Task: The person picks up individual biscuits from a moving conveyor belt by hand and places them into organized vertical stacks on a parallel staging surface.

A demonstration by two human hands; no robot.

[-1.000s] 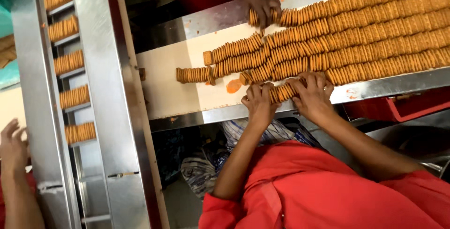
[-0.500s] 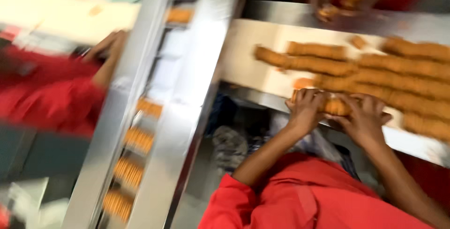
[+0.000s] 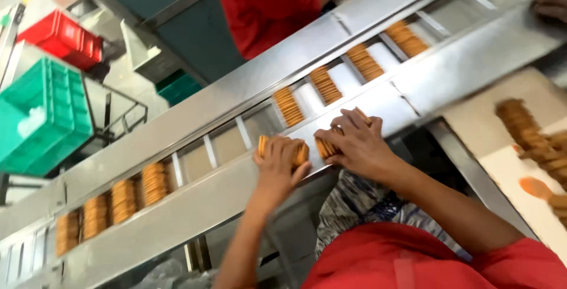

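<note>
Two short biscuit stacks point(image 3: 295, 150) on steel conveyor point(image 3: 195, 206)

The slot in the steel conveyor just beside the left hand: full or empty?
Empty: the slot shows bare floor, no biscuits.

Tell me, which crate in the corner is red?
The smaller crate, farther back at top left, is red; the bigger one in front of it is green.
</note>
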